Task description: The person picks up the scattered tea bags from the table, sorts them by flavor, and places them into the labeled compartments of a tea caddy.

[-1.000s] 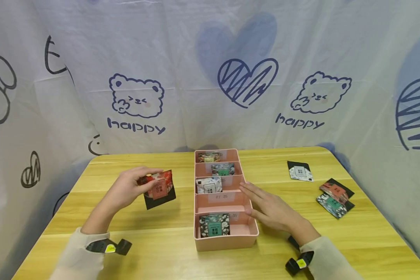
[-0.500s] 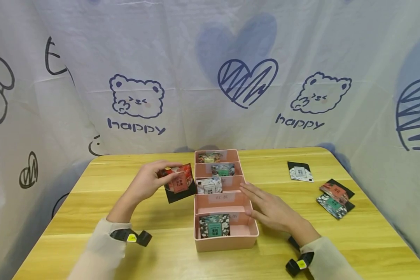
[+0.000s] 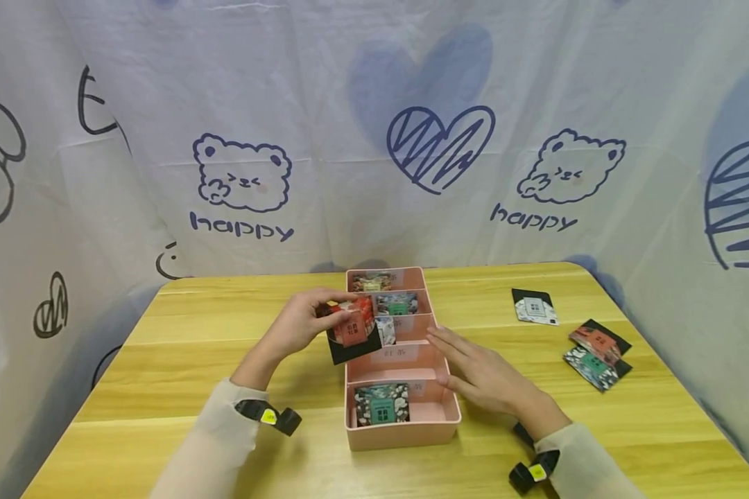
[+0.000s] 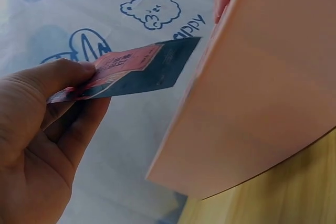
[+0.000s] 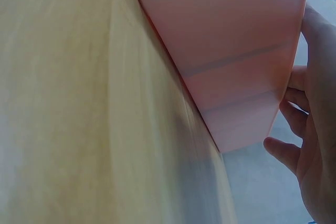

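Observation:
My left hand (image 3: 295, 327) pinches a red-and-black tea sachet (image 3: 353, 331) between thumb and fingers. In the head view the sachet overlaps the left rim of a pink divided box (image 3: 402, 435), around its middle compartments. The left wrist view shows the sachet (image 4: 152, 69) tilted, its far corner right by the box wall (image 4: 257, 93). My right hand (image 3: 488, 369) rests its fingertips along the box's right rim, fingers fairly straight. Inside the box, a green-labelled sachet (image 3: 382, 405) lies in the nearest compartment, and a white sachet (image 3: 386, 330) is partly hidden behind the red one.
Farther back in the box lie a green-labelled sachet (image 3: 397, 303) and a yellow-labelled one (image 3: 372, 282). Right of the box, a white-and-black sachet (image 3: 535, 307) lies on the wooden table (image 3: 181, 360). Nearer, a red sachet (image 3: 600, 341) overlaps a green-labelled one (image 3: 593, 369).
My left hand has carried the red sachet rightward from beside the box to over its left rim. The right hand has stayed at the right rim.

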Demonstrator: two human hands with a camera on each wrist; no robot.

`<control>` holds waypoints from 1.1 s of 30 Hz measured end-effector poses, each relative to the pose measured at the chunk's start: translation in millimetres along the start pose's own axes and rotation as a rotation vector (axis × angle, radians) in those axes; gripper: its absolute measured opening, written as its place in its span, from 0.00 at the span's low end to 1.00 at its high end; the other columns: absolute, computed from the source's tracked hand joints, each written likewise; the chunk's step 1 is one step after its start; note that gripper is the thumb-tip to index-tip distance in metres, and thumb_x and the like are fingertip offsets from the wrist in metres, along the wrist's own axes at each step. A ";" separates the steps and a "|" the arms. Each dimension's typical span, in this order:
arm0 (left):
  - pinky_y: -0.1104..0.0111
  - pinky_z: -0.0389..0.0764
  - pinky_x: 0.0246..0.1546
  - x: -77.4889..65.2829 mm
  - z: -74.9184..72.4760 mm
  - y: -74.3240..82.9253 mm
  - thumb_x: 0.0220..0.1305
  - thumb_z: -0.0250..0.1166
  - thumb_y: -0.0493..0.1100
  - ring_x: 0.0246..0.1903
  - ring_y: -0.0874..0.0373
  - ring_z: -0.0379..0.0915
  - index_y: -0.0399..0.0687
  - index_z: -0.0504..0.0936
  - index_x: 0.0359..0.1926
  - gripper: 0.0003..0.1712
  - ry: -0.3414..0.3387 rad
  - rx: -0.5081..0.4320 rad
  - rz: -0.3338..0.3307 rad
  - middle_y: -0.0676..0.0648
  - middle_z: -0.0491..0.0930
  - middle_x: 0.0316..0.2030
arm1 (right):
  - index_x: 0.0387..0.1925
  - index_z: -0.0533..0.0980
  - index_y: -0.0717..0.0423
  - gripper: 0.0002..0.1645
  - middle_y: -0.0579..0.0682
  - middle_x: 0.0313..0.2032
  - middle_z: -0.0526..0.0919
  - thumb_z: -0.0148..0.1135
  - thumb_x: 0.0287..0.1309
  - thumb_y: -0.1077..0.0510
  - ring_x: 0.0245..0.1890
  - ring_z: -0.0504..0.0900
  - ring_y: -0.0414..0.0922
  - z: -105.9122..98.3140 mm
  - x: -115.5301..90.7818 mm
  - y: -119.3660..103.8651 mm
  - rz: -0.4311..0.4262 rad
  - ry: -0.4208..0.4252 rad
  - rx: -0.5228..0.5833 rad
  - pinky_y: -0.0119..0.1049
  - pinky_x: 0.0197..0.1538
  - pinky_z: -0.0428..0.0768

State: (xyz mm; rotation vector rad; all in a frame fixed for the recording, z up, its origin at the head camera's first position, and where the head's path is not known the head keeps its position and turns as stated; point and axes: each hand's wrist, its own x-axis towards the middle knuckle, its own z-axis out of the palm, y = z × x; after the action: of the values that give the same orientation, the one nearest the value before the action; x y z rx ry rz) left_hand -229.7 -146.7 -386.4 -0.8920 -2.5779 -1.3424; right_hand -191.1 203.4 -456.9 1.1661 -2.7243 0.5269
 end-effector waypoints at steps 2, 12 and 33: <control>0.69 0.78 0.24 2.6 4.3 -1.7 0.64 0.67 0.42 0.25 0.60 0.73 0.49 0.84 0.54 0.17 -0.001 -0.005 -0.003 0.47 0.83 0.45 | 0.76 0.55 0.50 0.39 0.50 0.75 0.53 0.51 0.70 0.41 0.71 0.59 0.54 -0.2 0.1 -0.1 0.000 0.000 -0.001 0.57 0.63 0.69; 0.71 0.74 0.20 12.3 25.2 -8.7 0.65 0.67 0.41 0.22 0.62 0.70 0.51 0.85 0.53 0.15 -0.040 -0.032 0.000 0.48 0.83 0.44 | 0.75 0.55 0.51 0.39 0.51 0.75 0.54 0.52 0.70 0.42 0.71 0.59 0.54 -0.9 0.7 -0.5 0.003 -0.008 0.004 0.57 0.63 0.69; 0.63 0.80 0.39 6.5 47.6 -7.4 0.63 0.68 0.40 0.37 0.59 0.74 0.48 0.85 0.51 0.14 -0.043 0.232 0.033 0.50 0.83 0.42 | 0.76 0.54 0.50 0.39 0.49 0.75 0.52 0.51 0.71 0.42 0.72 0.57 0.53 0.2 0.4 -1.0 0.020 -0.017 0.013 0.58 0.64 0.69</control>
State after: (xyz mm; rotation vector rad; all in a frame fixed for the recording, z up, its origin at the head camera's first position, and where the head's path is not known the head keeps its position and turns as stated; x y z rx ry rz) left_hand -230.9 -110.1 -418.3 -0.9260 -2.6672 -0.9992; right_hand -190.7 202.4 -456.7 1.1525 -2.7537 0.5410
